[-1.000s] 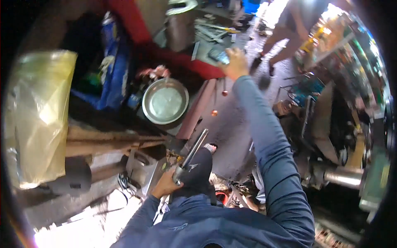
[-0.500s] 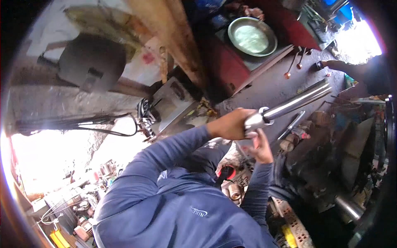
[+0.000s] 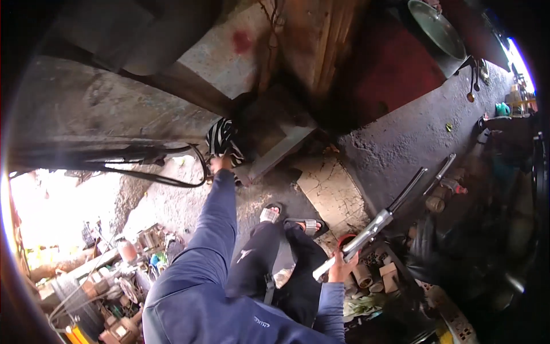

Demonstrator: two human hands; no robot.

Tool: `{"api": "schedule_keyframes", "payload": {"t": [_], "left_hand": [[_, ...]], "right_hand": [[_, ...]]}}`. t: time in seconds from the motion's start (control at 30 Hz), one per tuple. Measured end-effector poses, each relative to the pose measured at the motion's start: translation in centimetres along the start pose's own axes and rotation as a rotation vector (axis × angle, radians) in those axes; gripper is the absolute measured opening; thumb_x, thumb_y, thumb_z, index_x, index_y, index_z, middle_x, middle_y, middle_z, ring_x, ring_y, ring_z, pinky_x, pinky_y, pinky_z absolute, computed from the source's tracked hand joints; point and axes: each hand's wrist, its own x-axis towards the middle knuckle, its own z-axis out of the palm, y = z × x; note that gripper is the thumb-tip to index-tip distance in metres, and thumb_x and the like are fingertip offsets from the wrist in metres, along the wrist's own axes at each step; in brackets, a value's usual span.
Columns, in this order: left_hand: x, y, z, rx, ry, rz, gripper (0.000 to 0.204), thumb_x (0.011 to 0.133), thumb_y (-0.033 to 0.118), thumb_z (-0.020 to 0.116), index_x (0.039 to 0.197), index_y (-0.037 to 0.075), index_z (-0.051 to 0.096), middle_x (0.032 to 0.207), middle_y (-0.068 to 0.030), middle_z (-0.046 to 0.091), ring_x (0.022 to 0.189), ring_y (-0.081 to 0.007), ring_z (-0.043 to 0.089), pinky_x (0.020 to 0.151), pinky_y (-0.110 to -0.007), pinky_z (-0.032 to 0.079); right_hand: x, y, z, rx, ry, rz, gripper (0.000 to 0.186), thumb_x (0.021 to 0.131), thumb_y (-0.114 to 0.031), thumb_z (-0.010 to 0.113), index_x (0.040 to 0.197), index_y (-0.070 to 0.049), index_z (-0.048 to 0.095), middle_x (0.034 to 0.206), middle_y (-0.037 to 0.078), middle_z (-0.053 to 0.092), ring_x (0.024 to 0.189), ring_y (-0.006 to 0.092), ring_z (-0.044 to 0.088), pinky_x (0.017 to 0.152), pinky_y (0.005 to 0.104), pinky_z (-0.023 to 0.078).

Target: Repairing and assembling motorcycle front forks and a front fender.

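My left hand [image 3: 220,163] reaches forward to a black-and-white striped cloth [image 3: 222,139], its fingers closed on the lower edge. The cloth hangs by a dark metal box-like stand. On the right, my right hand [image 3: 342,265] is wrapped round a silver motorcycle fork leg [image 3: 372,227]. The fork leg slants up and away to the right, its thinner shiny tube at the far end. Close to that hand shows a red-rimmed round thing [image 3: 346,239], partly hidden by the fork leg.
Black cables [image 3: 154,175] loop at the left. Loose machine parts [image 3: 123,281] crowd the lower left; metal cylinders [image 3: 362,276] lie beside my right hand. A metal basin [image 3: 438,28] sits at the upper right. A perforated brick [image 3: 447,309] lies lower right. My sandalled feet [image 3: 269,213] stand between.
My left hand has let go of the fork leg and moved left to the striped cloth. My right hand now holds the fork leg alone, lower and nearer. The view has turned left.
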Motion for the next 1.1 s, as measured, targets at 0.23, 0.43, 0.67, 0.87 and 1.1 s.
{"api": "schedule_keyframes", "payload": {"t": [0.23,0.43,0.67,0.87,1.1], "left_hand": [[-6.3,2.4,1.0,0.050,-0.372,0.745,0.020,0.093,0.013,0.052,0.098,-0.001,0.066,0.095,-0.0245,0.067,0.092,-0.0366,0.066,0.078,-0.041,0.052],[-6.0,8.0,-36.0,-0.166,0.129,1.294,0.024,0.092,0.017,0.058,0.109,0.002,0.063,0.088,-0.0102,0.068,0.081,-0.0241,0.065,0.078,-0.043,0.054],[-22.9,12.4,-44.6,-0.348,-0.025,1.516,0.029,0.090,0.012,0.061,0.116,0.001,0.059,0.099,-0.0099,0.066,0.086,-0.0218,0.066,0.080,-0.038,0.056],[-35.2,26.2,-42.4,-0.564,-0.256,1.745,0.036,0.087,0.008,0.064,0.121,0.000,0.056,0.109,-0.0097,0.065,0.090,-0.0198,0.067,0.082,-0.034,0.057],[-38.4,31.2,-43.9,-0.817,-0.430,1.976,0.042,0.086,0.005,0.067,0.125,0.000,0.053,0.116,-0.0094,0.064,0.093,-0.0181,0.067,0.083,-0.031,0.058]], "right_hand": [[-5.2,8.8,-2.6,-0.250,0.178,0.025,0.020,0.078,0.005,0.061,0.094,0.000,0.050,0.073,0.005,0.055,0.055,0.0122,0.056,0.051,0.0274,0.048],[-12.3,5.4,3.0,-0.261,-0.046,0.033,0.018,0.079,0.002,0.064,0.091,-0.002,0.052,0.070,0.003,0.057,0.054,0.0129,0.059,0.051,0.0269,0.048],[-17.9,-2.9,5.0,-0.851,-0.125,-0.361,0.029,0.072,-0.009,0.072,0.096,-0.001,0.057,0.071,0.014,0.061,0.065,0.0343,0.064,0.061,0.0414,0.050],[-20.4,-7.9,7.5,-1.028,-0.202,-0.311,0.035,0.071,-0.015,0.074,0.094,0.000,0.052,0.068,0.020,0.062,0.067,0.0416,0.064,0.061,0.0458,0.051],[-22.5,-10.9,5.7,0.623,-0.614,0.518,0.033,0.082,-0.008,0.070,0.106,-0.003,0.048,0.076,0.005,0.053,0.061,0.0124,0.054,0.052,0.0286,0.043]]}}
